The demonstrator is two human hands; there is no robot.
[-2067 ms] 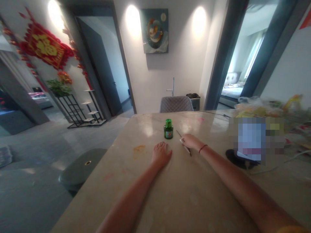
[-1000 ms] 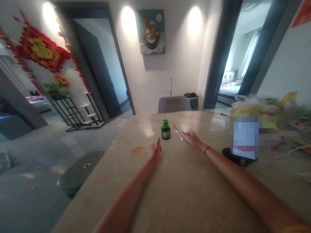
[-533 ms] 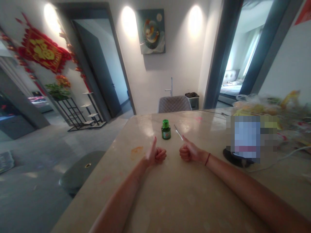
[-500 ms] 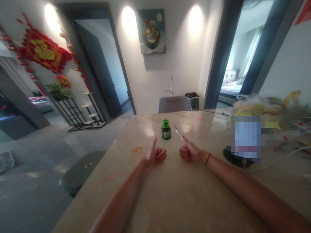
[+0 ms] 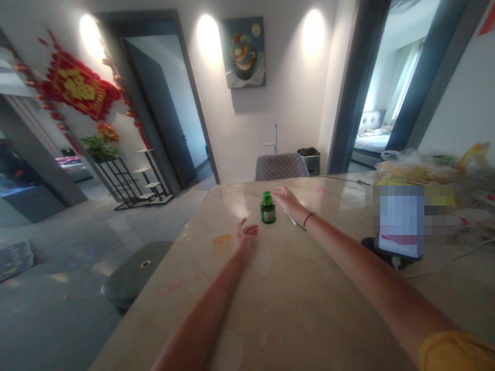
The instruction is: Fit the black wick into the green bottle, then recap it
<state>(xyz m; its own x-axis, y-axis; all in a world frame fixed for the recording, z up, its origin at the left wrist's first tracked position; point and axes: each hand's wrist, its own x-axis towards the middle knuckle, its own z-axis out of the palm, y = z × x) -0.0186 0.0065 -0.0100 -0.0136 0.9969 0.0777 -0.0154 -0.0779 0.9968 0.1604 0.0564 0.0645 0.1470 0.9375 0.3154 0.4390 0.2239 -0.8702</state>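
A small green glass bottle (image 5: 268,214) with a bright green cap and a label stands upright on the table. My right hand (image 5: 286,198) is stretched out just right of the cap, its fingers bent towards it; whether the fingertips touch the cap I cannot tell. My left hand (image 5: 245,238) rests low over the table, left of and nearer than the bottle, fingers loosely spread with nothing in them. Beneath my right wrist lies a thin stick-like thing, white and dark (image 5: 290,217), partly covered by the wrist.
The pale stone table (image 5: 270,309) has orange stains on the left. A phone (image 5: 400,247) on a dark stand, with a cable, is at the right, before a heap of plastic bags (image 5: 413,167). A grey quilted chair (image 5: 282,168) stands beyond; a green stool (image 5: 133,273) at left.
Both hands were fists with thumbs raised. My left hand has uncurled its fingers. My right hand has moved forward to the bottle's cap, its wrist now over the thin stick.
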